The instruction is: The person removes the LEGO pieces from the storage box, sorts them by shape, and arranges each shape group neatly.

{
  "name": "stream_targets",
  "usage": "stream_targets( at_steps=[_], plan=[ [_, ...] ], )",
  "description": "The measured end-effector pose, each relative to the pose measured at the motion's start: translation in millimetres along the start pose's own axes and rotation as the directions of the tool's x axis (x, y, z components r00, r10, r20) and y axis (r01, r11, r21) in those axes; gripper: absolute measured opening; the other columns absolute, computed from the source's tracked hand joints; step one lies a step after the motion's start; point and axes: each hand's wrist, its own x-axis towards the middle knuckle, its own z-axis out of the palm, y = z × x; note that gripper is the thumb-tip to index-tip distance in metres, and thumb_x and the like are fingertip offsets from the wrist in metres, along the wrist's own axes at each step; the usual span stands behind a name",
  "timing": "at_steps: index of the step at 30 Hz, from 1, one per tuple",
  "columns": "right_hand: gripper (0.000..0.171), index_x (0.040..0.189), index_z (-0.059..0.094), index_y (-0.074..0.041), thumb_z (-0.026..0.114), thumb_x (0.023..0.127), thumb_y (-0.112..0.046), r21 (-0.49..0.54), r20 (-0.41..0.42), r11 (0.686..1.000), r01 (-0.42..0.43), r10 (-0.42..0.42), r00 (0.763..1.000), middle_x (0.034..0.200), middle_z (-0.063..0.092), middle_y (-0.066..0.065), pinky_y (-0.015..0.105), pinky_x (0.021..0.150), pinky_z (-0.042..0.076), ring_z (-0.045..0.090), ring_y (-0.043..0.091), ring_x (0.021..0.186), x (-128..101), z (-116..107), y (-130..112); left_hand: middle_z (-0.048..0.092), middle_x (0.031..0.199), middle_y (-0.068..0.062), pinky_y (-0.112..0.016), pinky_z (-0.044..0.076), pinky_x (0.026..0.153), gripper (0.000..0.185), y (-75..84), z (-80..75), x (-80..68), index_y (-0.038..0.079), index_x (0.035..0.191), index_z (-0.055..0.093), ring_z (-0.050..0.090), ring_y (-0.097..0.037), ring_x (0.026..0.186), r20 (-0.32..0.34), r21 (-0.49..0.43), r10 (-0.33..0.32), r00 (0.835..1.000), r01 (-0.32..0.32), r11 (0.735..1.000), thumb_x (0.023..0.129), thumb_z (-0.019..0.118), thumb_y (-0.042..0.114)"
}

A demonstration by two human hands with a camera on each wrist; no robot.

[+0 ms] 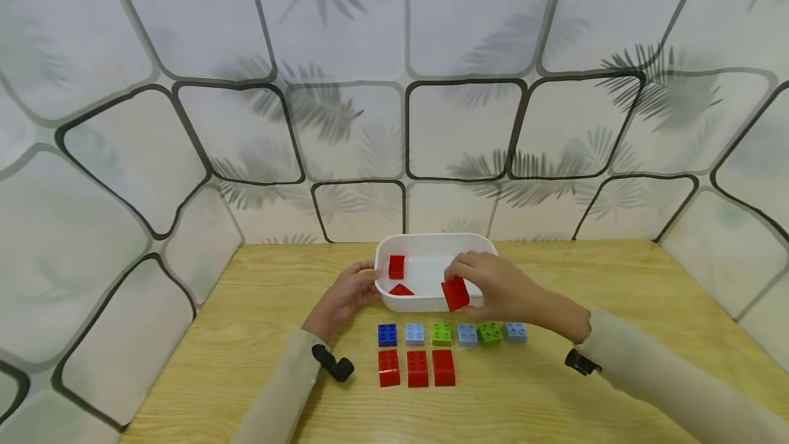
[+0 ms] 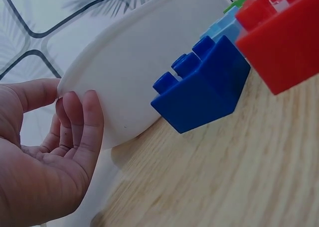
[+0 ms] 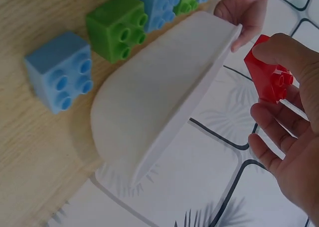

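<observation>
At the left end of a white plastic tub (image 1: 425, 269), my left hand (image 1: 346, 294) pinches the rim between thumb and fingers. My right hand (image 1: 496, 286) holds a red toy brick (image 1: 456, 294) over the tub's front right side. In the right wrist view, thumb and fingers grip this studded brick (image 3: 269, 72), which has a slanted face. Inside the tub, toward the left, lie a red brick (image 1: 396, 267) and another red piece (image 1: 401, 290), partly hidden by the front wall.
In front of the tub runs a row of blue, light blue and green bricks, from a dark blue brick (image 1: 387, 335) to a light blue brick (image 1: 516, 331). Nearer, three red bricks stand side by side, one in the middle (image 1: 417, 368). A patterned wall covering (image 1: 456, 129) rises behind the wooden table (image 1: 277, 279).
</observation>
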Motion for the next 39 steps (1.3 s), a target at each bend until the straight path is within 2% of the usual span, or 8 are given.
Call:
stream_targets(
  at_steps=[7,13,20,24,28,39],
  plan=[
    [0.050,0.109,0.063,-0.015,0.091,0.069,-0.019,0.053,0.086,0.999,0.007,-0.012,0.996,0.099,0.062,-0.006,0.027,0.074,0.051,0.052,0.008,0.084,-15,5,-7,0.064,0.099,-0.003,-0.023,0.057,0.071,0.039,2.1,0.1,-1.5,-0.001,0.136,0.046,0.062,-0.012,0.079,0.021,-0.014,0.003,1.000,-0.002,1.000,0.102,0.059,0.012],
    [0.050,0.109,0.063,-0.016,0.091,0.068,-0.020,0.066,0.141,0.997,0.040,-0.049,0.989,0.098,0.062,-0.007,0.027,0.076,0.051,0.051,0.006,0.083,-26,10,-14,0.064,0.095,-0.002,-0.023,0.057,0.072,0.038,5.9,0.5,-2.2,0.000,0.137,0.045,0.062,-0.012,0.078,0.014,-0.023,-0.012,1.000,0.012,1.000,0.103,0.058,0.011],
    [0.048,0.109,0.063,-0.017,0.090,0.070,-0.023,0.104,0.247,0.995,0.004,-0.030,0.968,0.099,0.059,-0.007,0.022,0.076,0.051,0.050,0.005,0.086,-36,14,-20,0.065,0.099,-0.003,-0.023,0.057,0.074,0.041,6.5,-0.5,-1.6,-0.001,0.138,0.044,0.063,-0.012,0.080,0.018,-0.012,-0.014,1.000,0.014,1.000,0.103,0.059,0.014],
    [0.048,0.106,0.063,-0.017,0.090,0.068,-0.022,0.129,0.223,0.991,0.025,-0.054,0.973,0.096,0.057,-0.007,0.018,0.073,0.047,0.048,0.004,0.084,-41,19,-22,0.065,0.100,-0.003,-0.023,0.058,0.075,0.043,4.7,-0.2,-1.6,-0.001,0.139,0.044,0.063,-0.012,0.081,0.022,-0.007,-0.020,1.000,0.020,1.000,0.103,0.060,0.014],
    [0.047,0.106,0.062,-0.017,0.089,0.067,-0.020,0.134,0.206,0.990,0.043,-0.071,0.976,0.097,0.059,-0.007,0.018,0.074,0.049,0.051,0.004,0.085,-45,23,-24,0.065,0.099,-0.002,-0.023,0.058,0.075,0.043,5.1,0.3,-2.4,-0.001,0.139,0.043,0.064,-0.011,0.081,0.027,-0.005,-0.017,0.999,0.017,1.000,0.103,0.059,0.014],
    [0.049,0.106,0.062,-0.016,0.089,0.066,-0.025,0.084,0.181,0.995,0.054,-0.068,0.981,0.095,0.059,-0.007,0.020,0.074,0.051,0.052,0.004,0.083,-52,30,-30,0.066,0.097,-0.001,-0.024,0.058,0.074,0.039,6.0,1.7,-3.0,0.000,0.137,0.044,0.064,-0.010,0.079,0.027,-0.022,-0.015,1.000,0.016,1.000,0.103,0.058,0.012]
  ],
)
